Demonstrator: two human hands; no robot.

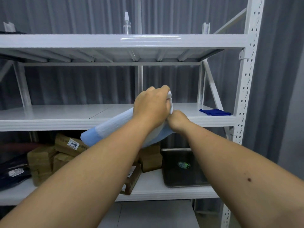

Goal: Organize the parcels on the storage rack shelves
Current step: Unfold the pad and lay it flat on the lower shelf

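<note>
Grey curtain backs the white rack (pixel 246 63); your left hand (pixel 150 106) and right hand (pixel 178 120) both clutch a blue-white towel (pixel 105 129) just above its middle shelf (pixel 49 116). Parcels (pixel 49 155) sit below; dragging cloth could snag them.

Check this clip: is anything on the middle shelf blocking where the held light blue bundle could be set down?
Nothing visible blocks it. Both hands, left hand and right hand, grip the light blue bundle before the middle shelf; only a dark blue cloth lies far right.
</note>
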